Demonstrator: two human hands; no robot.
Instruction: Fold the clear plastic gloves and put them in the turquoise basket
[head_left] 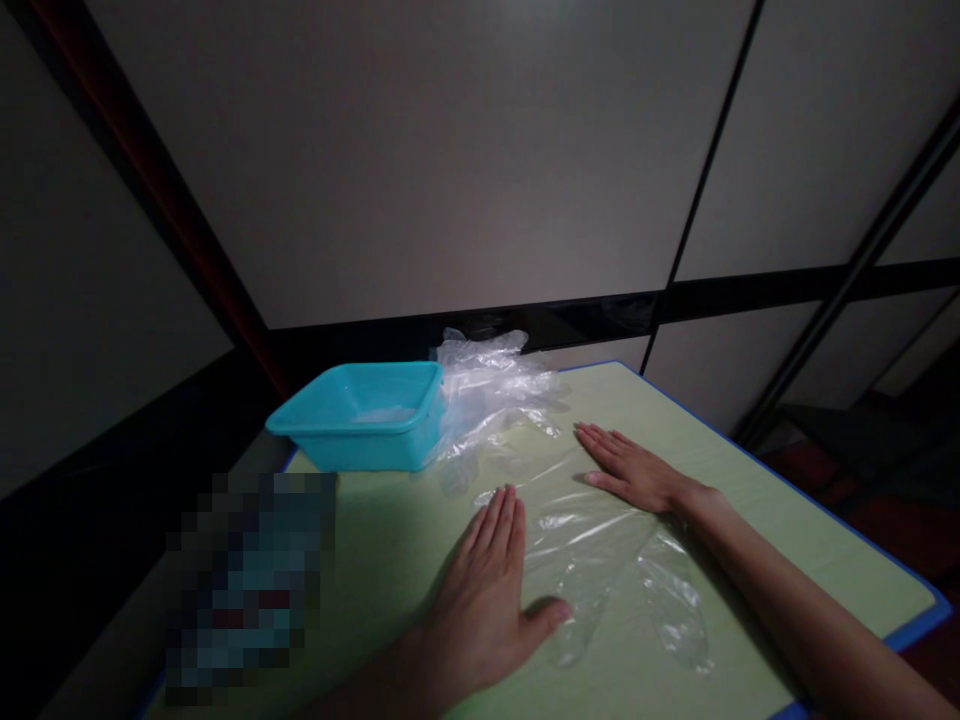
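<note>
Left hand (484,605) and right hand (631,472) lie open, gripping nothing, across a clear plastic glove (592,545), apparently part-smoothed; more gloves (491,385) sit heaped beside a blue basin (367,450).

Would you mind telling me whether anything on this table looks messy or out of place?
Mostly the gloves right of the basin: they lie in a loose, crumpled heap. A pixelated patch at left hides whatever lies there.
</note>
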